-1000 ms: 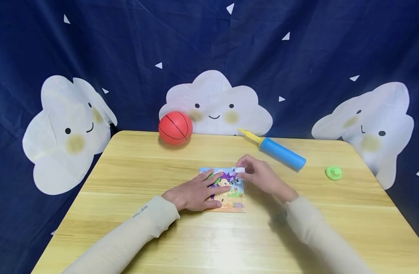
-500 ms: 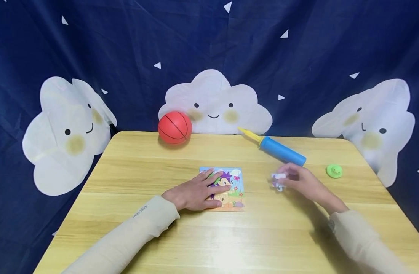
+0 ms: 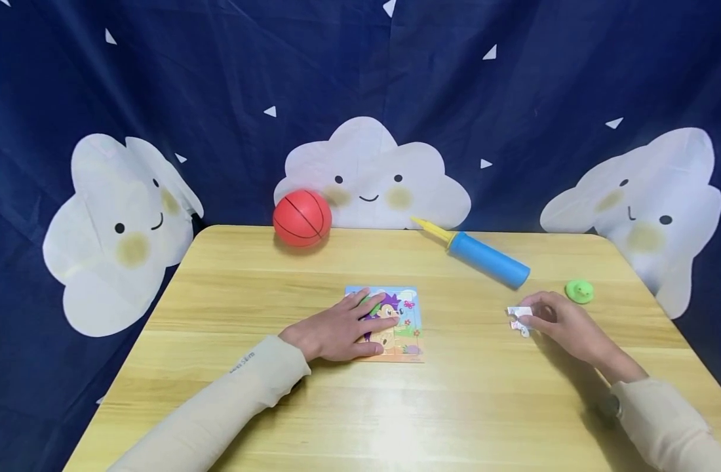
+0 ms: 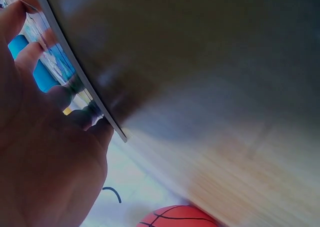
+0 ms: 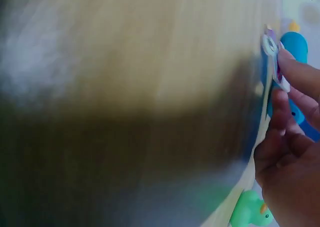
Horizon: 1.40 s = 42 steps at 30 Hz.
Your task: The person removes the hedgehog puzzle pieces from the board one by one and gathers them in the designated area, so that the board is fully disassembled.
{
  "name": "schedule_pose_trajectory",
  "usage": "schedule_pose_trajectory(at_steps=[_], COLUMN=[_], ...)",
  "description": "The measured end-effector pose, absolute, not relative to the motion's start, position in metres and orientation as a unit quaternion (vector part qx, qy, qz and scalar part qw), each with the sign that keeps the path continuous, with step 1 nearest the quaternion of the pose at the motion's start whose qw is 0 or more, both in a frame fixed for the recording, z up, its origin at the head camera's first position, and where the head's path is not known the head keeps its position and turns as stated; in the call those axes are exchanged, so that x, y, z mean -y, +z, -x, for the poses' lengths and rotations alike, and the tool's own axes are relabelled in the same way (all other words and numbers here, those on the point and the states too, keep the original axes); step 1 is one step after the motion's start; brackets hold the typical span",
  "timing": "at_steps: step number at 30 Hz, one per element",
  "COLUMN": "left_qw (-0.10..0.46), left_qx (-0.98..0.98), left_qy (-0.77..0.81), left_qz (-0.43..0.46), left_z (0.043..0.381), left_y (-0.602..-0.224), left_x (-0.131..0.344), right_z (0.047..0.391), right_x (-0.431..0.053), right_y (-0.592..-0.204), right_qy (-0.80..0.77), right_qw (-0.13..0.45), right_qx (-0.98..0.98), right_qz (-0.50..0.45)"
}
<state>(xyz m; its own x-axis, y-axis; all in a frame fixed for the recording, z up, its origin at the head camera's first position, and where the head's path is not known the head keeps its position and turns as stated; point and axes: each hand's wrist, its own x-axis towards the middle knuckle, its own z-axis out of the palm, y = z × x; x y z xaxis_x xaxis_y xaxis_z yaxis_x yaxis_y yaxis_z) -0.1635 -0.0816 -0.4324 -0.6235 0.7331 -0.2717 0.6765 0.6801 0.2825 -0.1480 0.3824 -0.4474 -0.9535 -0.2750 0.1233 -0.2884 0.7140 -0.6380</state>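
A square jigsaw puzzle (image 3: 409,328) with a cartoon hedgehog lies mid-table. My left hand (image 3: 339,331) rests on it with fingers spread, covering its left part. In the left wrist view, the fingers lie over the puzzle's edge (image 4: 82,74). Well to the right, my right hand (image 3: 573,331) pinches a small, pale jigsaw piece (image 3: 520,312) between thumb and fingers, just over the table. The right wrist view shows that piece (image 5: 272,49) nearly edge-on, with some purple on it. Whether it is one piece or two together, I cannot tell.
A red toy basketball (image 3: 302,219) sits at the table's back edge. The blue hand pump (image 3: 489,259) with a yellow nozzle lies at the back right. Beside my right hand is a green toy duck (image 3: 580,291). A dark blue curtain (image 3: 231,65) hangs behind the table (image 3: 231,275).
My right hand has moved from the puzzle's upper right corner to the right, carrying the jigsaw piece toward the green duck. The left hand has stayed on the puzzle.
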Motion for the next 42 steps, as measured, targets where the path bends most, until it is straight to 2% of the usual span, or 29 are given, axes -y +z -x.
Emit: schedule_pose_trajectory(at_steps=[3, 7, 26, 31, 42], left_qw=[0.183, 0.184, 0.178, 0.166, 0.148], left_qx=[-0.896, -0.896, -0.899, -0.902, -0.902], left_qy=[0.080, 0.083, 0.074, 0.070, 0.090], left_qz=[-0.396, -0.396, -0.394, -0.394, -0.396], left_z=[0.164, 0.164, 0.162, 0.158, 0.147], left_y=[-0.433, -0.433, -0.431, -0.434, -0.434], left_x=[0.081, 0.080, 0.081, 0.083, 0.095], right_z=[0.149, 0.150, 0.148, 0.148, 0.173], right_x=[-0.383, -0.385, -0.386, -0.365, -0.281], right_y=[-0.451, -0.453, -0.447, -0.437, -0.425], right_qy=[0.313, 0.295, 0.296, 0.319, 0.373], right_qw=[0.041, 0.051, 0.032, 0.046, 0.015], right_qx=[0.934, 0.937, 0.939, 0.931, 0.912], right_qz=[-0.169, -0.182, -0.174, -0.174, -0.170])
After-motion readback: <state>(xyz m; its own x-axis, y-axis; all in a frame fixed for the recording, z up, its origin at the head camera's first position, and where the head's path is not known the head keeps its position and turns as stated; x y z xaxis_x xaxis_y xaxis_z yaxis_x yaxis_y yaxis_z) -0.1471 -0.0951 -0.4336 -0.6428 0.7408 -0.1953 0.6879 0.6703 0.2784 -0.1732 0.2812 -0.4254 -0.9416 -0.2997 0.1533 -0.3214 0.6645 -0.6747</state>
